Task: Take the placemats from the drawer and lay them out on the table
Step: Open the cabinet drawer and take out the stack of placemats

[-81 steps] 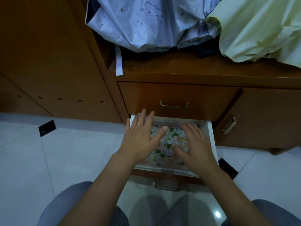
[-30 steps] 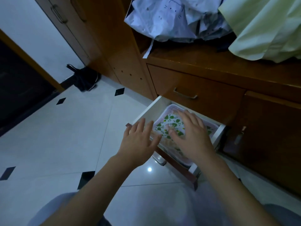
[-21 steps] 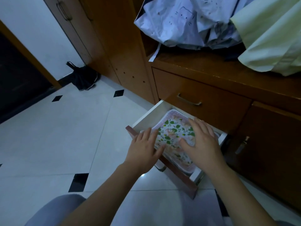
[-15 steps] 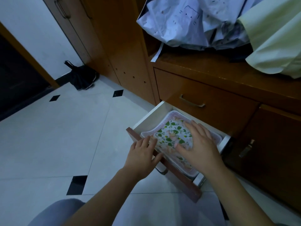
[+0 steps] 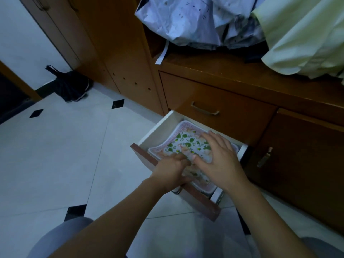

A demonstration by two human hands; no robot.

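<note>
In the open drawer [image 5: 158, 127] lie the floral placemats [image 5: 188, 144]. The right hand [image 5: 217, 161] presses flat on them, fingers straight; the left hand [image 5: 171, 172] curls its fingers at their near edge.

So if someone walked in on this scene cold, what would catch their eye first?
Most likely the open drawer low in the wooden cabinet, with the floral placemats bright against the dim room. The right hand lies flat on the stack, and the left hand reaches in at its near edge, its fingers touching the mats. Above, rumpled blue-white cloth and pale green cloth are heaped on the cabinet top.
</note>
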